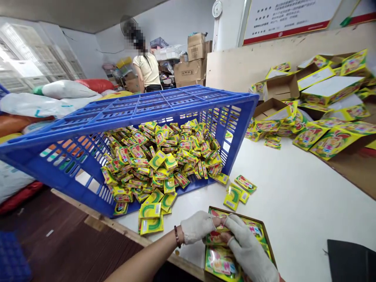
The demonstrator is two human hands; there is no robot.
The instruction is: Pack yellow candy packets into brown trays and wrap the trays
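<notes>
My left hand (197, 227), in a white glove with bare fingertips and a beaded bracelet at the wrist, has its fingers closed at the small yellow boxes (216, 238) with colourful print. Against it, my right hand (249, 246), gloved the same way, grips the same boxes from the other side, thumb and fingers bent. Both hands are over a shallow open carton (269, 243), where more such boxes lie flat in rows. My fingers hide part of what they grip. Several loose small boxes (233, 196) lie on the white table just beyond the carton.
A blue plastic crate (235, 137) lies on its side, its heap of small yellow boxes (164, 156) spilling onto the table (282, 180). Open printed cartons (335, 137) pile up at right. A dark flat object (349, 260) is at lower right. A person (148, 68) is behind, near sacks (64, 92).
</notes>
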